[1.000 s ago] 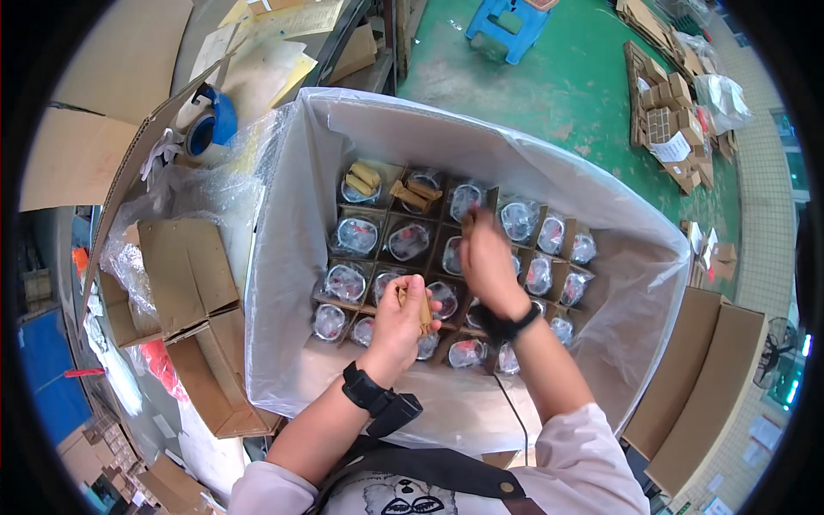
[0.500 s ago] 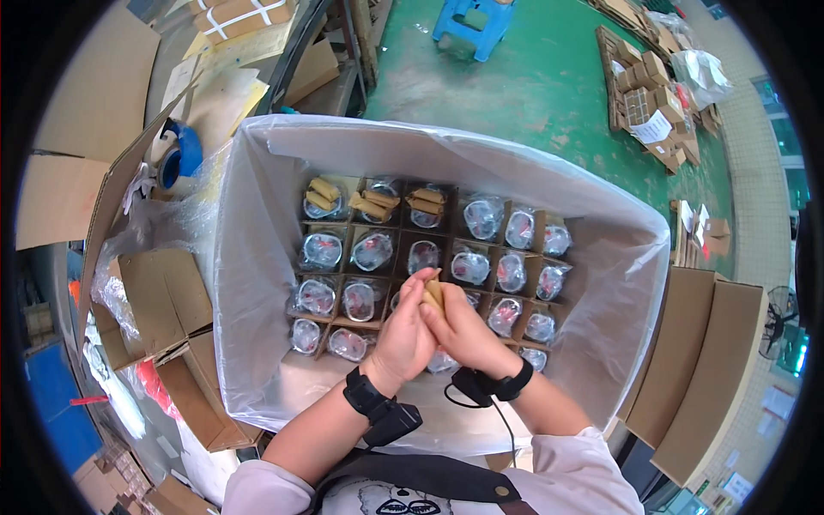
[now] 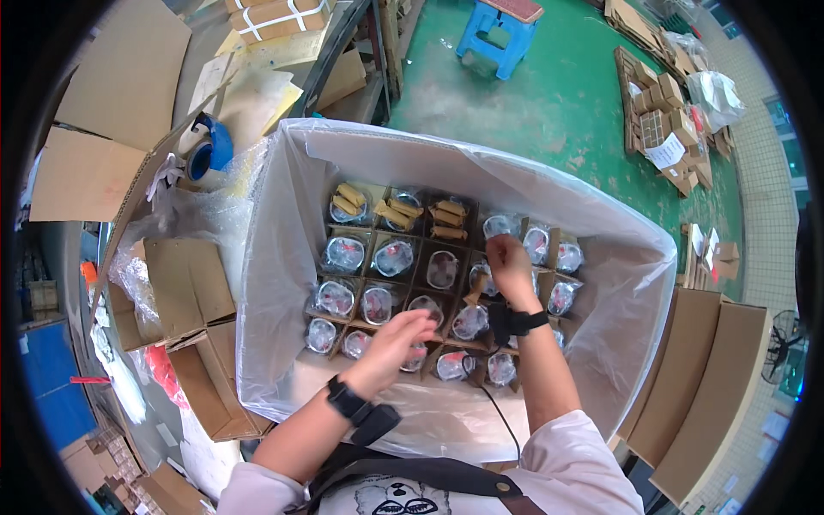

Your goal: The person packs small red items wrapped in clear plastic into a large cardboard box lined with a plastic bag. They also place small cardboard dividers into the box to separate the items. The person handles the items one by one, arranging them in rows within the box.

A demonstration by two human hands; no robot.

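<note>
My right hand point(image 3: 512, 268) reaches into the far part of a divided carton, fingers closed and pointing down by a clear-wrapped container point(image 3: 499, 226). What it pinches, if anything, is hidden. Just left of that hand is a small tan paper roll point(image 3: 474, 290); I cannot tell whether it is held or lying in the compartment. My left hand point(image 3: 396, 342) hovers over the nearer compartments, fingers stretched out, nothing in it. Several more tan paper rolls point(image 3: 401, 211) rest on the wrapped containers in the far left compartments. Other cells hold plastic-wrapped clear containers point(image 3: 344, 254) with red marks.
The large carton is lined with translucent plastic film point(image 3: 279, 257). Open cardboard boxes point(image 3: 190, 287) and a blue tape dispenser point(image 3: 210, 148) stand at left. Beyond are a blue stool point(image 3: 498, 39) and a pallet of small boxes point(image 3: 661, 112). A cable point(image 3: 502, 416) hangs from my right wrist.
My hands were together around a tan paper roll and have come apart. The right one has moved far and right; the left has drawn back and opened. The view has shifted slightly.
</note>
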